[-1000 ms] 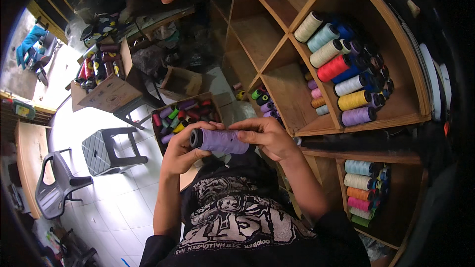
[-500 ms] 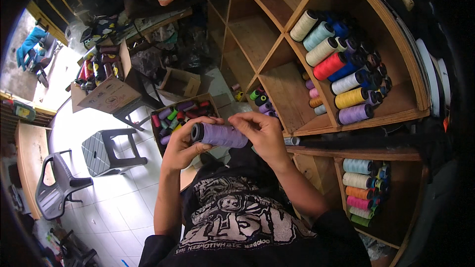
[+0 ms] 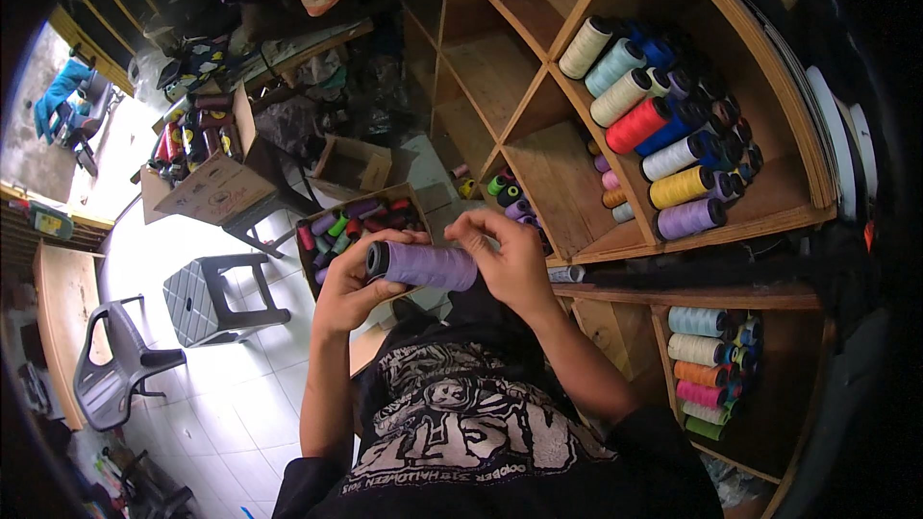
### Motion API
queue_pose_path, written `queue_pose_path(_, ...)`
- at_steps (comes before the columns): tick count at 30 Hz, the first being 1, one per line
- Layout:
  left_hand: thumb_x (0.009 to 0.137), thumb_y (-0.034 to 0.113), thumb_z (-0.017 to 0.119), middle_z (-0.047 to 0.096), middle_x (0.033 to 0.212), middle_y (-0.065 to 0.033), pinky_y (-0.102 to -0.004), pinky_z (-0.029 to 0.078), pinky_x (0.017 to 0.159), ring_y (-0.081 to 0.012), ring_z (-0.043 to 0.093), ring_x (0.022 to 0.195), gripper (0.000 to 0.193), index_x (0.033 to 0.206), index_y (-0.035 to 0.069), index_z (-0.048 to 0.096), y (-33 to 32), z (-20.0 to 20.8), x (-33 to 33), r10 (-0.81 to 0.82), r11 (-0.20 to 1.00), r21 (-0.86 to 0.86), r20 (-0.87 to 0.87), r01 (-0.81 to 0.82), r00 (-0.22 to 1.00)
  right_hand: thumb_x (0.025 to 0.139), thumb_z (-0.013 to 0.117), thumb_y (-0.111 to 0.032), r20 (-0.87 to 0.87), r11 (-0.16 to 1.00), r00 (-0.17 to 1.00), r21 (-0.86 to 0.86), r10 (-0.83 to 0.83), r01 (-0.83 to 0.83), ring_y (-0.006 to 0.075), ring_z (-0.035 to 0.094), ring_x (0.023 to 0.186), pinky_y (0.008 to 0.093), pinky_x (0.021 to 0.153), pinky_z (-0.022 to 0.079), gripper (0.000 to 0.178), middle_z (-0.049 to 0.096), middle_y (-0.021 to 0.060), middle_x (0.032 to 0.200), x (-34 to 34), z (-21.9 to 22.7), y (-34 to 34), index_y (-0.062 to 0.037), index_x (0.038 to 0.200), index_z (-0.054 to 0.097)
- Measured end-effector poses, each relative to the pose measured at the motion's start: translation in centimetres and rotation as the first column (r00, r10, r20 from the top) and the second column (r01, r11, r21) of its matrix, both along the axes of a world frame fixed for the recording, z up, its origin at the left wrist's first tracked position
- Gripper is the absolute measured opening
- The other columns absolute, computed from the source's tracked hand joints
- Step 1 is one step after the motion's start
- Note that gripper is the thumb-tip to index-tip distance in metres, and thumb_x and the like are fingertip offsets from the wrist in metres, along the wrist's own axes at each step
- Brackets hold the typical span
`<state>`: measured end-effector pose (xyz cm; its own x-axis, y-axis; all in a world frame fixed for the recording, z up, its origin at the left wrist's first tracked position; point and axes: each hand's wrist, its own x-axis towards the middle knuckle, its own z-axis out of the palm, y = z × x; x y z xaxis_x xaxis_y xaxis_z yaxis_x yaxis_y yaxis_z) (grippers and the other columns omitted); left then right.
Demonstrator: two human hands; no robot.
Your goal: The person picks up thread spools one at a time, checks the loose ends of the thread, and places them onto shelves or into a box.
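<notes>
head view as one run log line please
left hand: holds lilac thread spool | right hand: curled by spool's right end, contact unclear | nearby: wooden shelf with coloured spools, grey stool

Shelf unit of brown wood point(image 3: 553, 168), divided into square-edged compartments. In its large right-hand compartment, cylindrical thread spools in cream, pale blue, red, white, yellow and lilac point(image 3: 636, 125) are stacked on their sides. In a lower wooden compartment point(image 3: 784, 394), pale blue, cream, orange, pink and green spools point(image 3: 699, 375) are piled. On the white tiled floor point(image 3: 216, 399), a grey plastic stool point(image 3: 197, 303) is placed.
</notes>
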<state>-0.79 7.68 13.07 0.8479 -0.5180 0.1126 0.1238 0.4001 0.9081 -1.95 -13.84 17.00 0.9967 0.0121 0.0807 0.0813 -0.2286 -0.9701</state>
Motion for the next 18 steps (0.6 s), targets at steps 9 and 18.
queue_pose_path(9,0.070,-0.007,0.073,0.046,0.137,-0.0244,-0.0427,0.036,0.104,-0.0311,0.048,0.125,0.048,0.115,-0.001,0.059,0.1,0.1,0.0,-0.035,0.992,-0.103,0.285,0.067,0.958,0.087,0.068,-0.025,-0.181,0.944,0.944,0.235,0.278,-0.233,0.0155,0.059,0.098,0.0293,0.084,0.047,0.034,0.060,0.0081,0.103,0.9,0.8,-3.3,0.0010,0.105,0.059)
queue_pose_path(18,0.072,-0.003,0.076,0.053,0.131,-0.0205,-0.0388,0.042,0.101,-0.0264,0.053,0.120,0.055,0.122,-0.006,0.054,-0.4,1.4,-0.6,0.145,0.988,0.047,-0.007,-0.145,0.989,0.064,0.081,-0.009,0.274,0.949,0.925,-0.246,0.262,-0.196,0.0280,0.058,0.106,0.0357,0.089,0.046,0.052,0.058,0.0091,0.112,0.0,1.7,-2.5,-0.0086,0.110,0.057)
